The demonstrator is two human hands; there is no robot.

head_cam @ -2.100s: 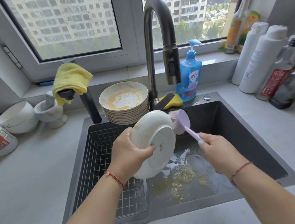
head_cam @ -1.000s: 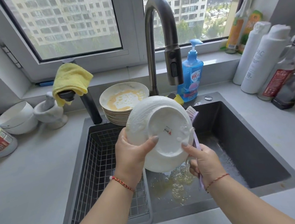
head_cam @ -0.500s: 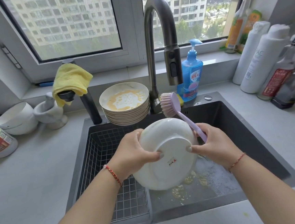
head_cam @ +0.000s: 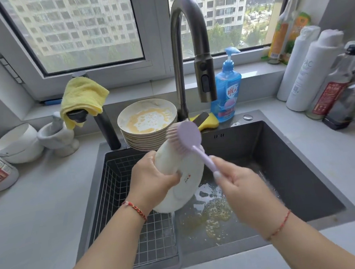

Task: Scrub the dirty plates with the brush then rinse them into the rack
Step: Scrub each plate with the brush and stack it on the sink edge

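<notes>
Scrubbing works best, I think, if the purple brush (head_cam: pixel 183 136) rubs round and round on the white plate (head_cam: pixel 182 176) while it tips over the sink (head_cam: pixel 281 157). The left hand (head_cam: pixel 152 177) has its fingers clamped on the plate's left edge. The right hand (head_cam: pixel 241 186) pinches the brush handle, bristles touching the plate's top, with the wire rack (head_cam: pixel 135 202) just left and the dirty plates (head_cam: pixel 147 124) behind.

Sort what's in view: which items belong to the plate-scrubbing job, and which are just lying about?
In use: plate in left hand; brush in right hand; dirty stack; rack; faucet.
Idle: yellow cloth, soap bottle, mortar.
</notes>
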